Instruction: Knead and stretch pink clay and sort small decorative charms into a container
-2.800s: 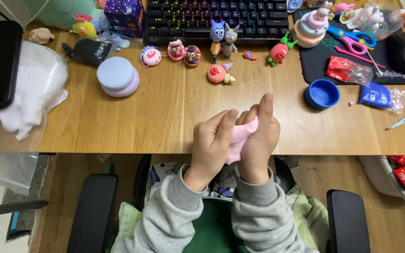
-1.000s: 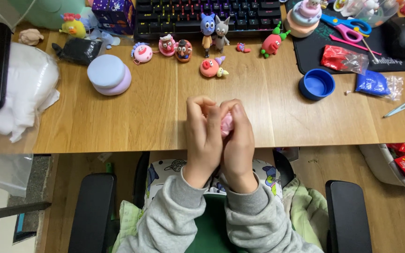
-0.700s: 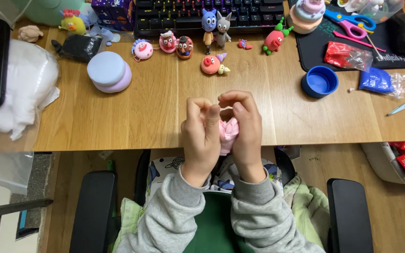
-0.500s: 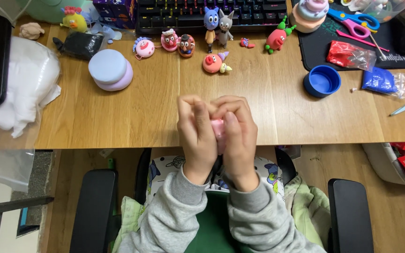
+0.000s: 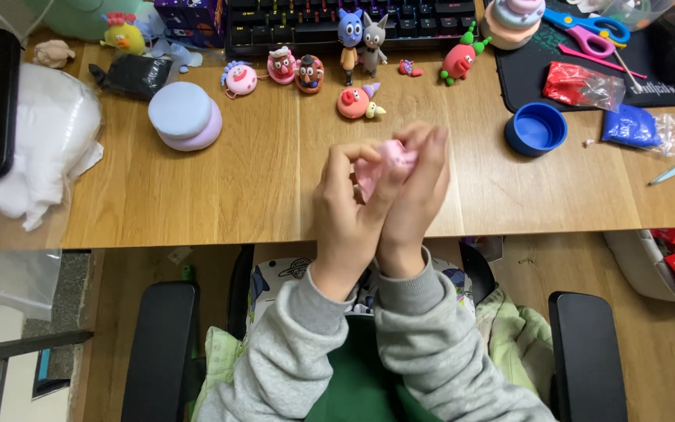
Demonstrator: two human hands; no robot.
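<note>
Left hand: the left hand (image 5: 345, 207) was raised above the worktop (image 5: 220, 187), wrist low near the front edge, fingers curled up and over the clay (image 5: 380, 160) from the left.
Right hand: the right hand (image 5: 416, 195) stood pressed against the left, heels of the palms touching, fingers upright and bent onto the clay's right side.
Grip: both hands were closed on the clay, pinching it between their fingertips.
Clay: a pink lump, held at the top of the joined hands, above the middle of the worktop, not touching it.
Sleeves: grey, forearms rising from the lap.
Nearby: a blue cup (image 5: 537, 129) lay well to the right; small clay figures (image 5: 357, 101) stood beyond the hands; a lilac tub (image 5: 185, 117) lay to the left.
</note>
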